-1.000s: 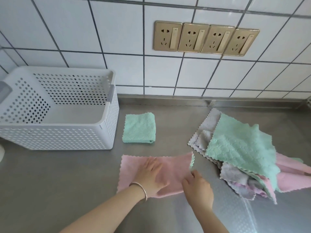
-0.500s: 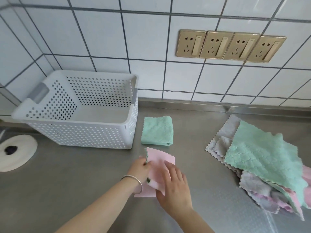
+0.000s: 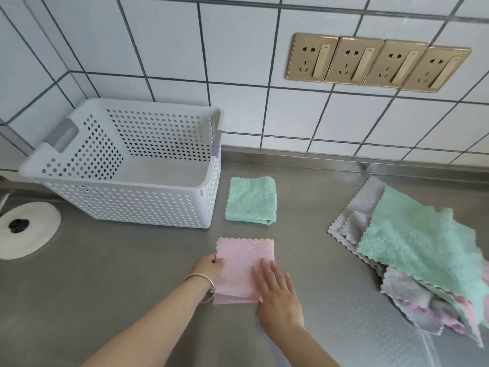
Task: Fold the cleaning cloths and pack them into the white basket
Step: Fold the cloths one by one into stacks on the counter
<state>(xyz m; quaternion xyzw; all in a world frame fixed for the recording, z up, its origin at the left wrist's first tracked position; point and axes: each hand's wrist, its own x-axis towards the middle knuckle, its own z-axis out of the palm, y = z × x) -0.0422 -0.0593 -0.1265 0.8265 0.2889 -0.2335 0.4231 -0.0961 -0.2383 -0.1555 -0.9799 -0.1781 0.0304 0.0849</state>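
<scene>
Pink cloth (image 3: 244, 268) lies folded on the steel counter (image 3: 105, 300), below the folded green cloth (image 3: 251, 200) from my view. I see the left hand (image 3: 209, 267) pinching its left edge, fingers curled, and the right hand (image 3: 277, 295) pressing flat on its lower right part, fingers straight. White basket (image 3: 132, 205) stands upper left, apart from both. Unfolded cloth pile (image 3: 420, 255) sits at right.

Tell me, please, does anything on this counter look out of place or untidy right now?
Only the pile of unfolded cloths at the right looks untidy: green, grey and pink ones overlap askew. The white basket stands upright with no cloth visible inside, while the folded green cloth waits beside it. Nothing looks spilled or damaged.
</scene>
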